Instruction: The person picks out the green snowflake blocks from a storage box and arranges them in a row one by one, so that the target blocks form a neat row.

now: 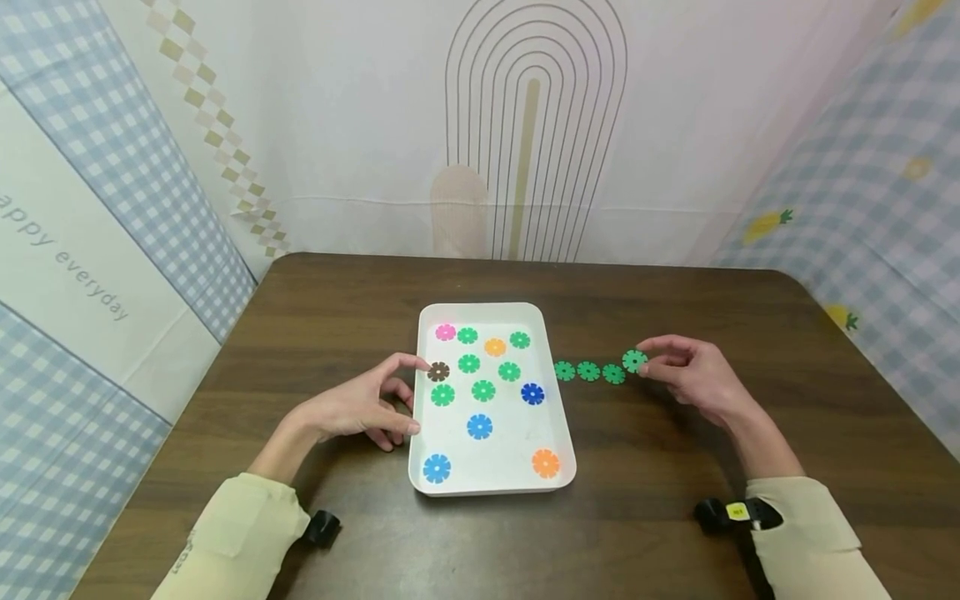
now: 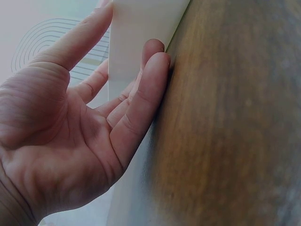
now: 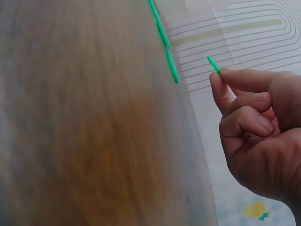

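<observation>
My right hand [image 1: 701,377] pinches a green notched plastic disc [image 1: 634,361] between thumb and index finger. In the right wrist view this disc [image 3: 213,64] appears edge-on, raised off the table. Three more green discs [image 1: 588,372] lie in a row between it and the white tray [image 1: 491,483]. At the tray's left side, my left hand [image 1: 360,404] touches the rim. Its index fingertip reaches over the edge beside a brown disc [image 1: 438,372], while the thumb tip meets the rim nearer me. The left wrist view shows the lower fingers against the tray's wall [image 2: 136,28].
Inside the tray lie several green discs [image 1: 483,391], pink [image 1: 446,332], orange [image 1: 546,463], light blue [image 1: 437,468] and dark blue [image 1: 532,394] ones. Beneath everything is a dark wooden table [image 1: 360,292]. A patterned curtain [image 1: 360,125] hangs behind it.
</observation>
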### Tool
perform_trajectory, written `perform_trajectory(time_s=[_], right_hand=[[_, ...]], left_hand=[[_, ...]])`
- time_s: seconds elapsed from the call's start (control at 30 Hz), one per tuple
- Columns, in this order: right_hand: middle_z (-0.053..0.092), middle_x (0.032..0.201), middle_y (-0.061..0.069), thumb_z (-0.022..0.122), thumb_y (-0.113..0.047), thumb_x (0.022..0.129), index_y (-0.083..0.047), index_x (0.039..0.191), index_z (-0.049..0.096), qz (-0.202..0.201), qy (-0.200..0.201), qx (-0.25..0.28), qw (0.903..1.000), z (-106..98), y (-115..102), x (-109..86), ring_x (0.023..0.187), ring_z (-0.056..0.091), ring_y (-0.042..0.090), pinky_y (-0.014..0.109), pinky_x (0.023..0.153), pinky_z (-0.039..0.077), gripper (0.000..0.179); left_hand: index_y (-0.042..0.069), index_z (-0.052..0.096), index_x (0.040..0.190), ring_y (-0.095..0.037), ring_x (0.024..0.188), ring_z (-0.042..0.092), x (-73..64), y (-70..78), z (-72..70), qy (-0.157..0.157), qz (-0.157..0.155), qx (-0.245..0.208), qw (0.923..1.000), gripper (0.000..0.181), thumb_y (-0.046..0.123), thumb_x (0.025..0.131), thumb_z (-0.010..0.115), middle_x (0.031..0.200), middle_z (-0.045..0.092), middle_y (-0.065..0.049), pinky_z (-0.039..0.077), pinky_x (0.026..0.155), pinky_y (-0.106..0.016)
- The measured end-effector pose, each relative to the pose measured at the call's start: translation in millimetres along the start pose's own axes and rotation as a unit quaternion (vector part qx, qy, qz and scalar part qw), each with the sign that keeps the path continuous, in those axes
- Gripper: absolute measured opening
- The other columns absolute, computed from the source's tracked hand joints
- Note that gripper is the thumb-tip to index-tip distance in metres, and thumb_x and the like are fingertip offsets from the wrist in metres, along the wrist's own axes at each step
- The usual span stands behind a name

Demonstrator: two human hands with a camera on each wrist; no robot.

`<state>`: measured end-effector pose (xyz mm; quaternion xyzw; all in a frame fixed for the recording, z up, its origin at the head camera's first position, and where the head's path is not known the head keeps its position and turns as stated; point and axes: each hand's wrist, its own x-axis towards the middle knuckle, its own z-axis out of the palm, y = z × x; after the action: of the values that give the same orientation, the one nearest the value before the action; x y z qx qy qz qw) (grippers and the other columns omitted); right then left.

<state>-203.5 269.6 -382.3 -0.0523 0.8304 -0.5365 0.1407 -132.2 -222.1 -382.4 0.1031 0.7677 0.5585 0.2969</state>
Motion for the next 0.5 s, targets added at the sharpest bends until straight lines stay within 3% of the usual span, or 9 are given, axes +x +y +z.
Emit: perform_trajectory(time_s=[0.5], right_hand=[[0.077, 0.096, 0.009, 0.067, -0.009, 0.102, 0.003, 0.137, 0.06, 0.027, -0.005, -0.101, 0.9945, -8.6, 7.0, 0.8, 0.053, 0.041, 0.009, 0.027, 0.047, 0.038, 0.038]], left_hand=[[0.017, 0.028, 0.158, -0.027, 0.081, 0.071, -0.4, 0.4, -0.7, -0.003, -0.002, -0.002, 1.0, 0.088, 0.015, 0.091, 0.085, 0.118, 0.056, -0.02, 0.064, 0.069, -0.043]])
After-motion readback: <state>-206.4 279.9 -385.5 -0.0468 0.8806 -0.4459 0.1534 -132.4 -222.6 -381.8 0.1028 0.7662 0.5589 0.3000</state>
